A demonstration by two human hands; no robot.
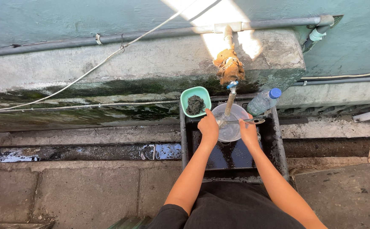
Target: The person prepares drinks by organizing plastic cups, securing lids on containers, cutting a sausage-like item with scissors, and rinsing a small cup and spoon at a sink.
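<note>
The person is crouching over a dark metal basin (pixel 185 140) set against a mossy concrete ledge (pixel 108 72), and both arms are reaching forward into it. The left hand (pixel 209 126) is curling closed over the near left rim of a clear round bowl (pixel 231 127), which is sitting at the basin's far end, directly under the tap (pixel 231 95). The right hand (pixel 248 131) is gripping the bowl's near right side, and its fingers are closing around the handle of a metal spoon (pixel 253 121) that is lying across the bowl's right rim; the bowl of the spoon is pointing toward the basin's right edge. The tap is hanging from a grey pipe (pixel 151 34) running along the wall, with a rust-coloured rag (pixel 229 65) wrapped around its neck. Water seems to be running into the bowl, though glare is making that hard to confirm. At the basin's far left corner, a green plastic bowl (pixel 195 100) is holding a dark scouring pad (pixel 195 104). At the far right corner, a clear bottle with a blue cap (pixel 264 101) is leaning against the ledge.
</note>
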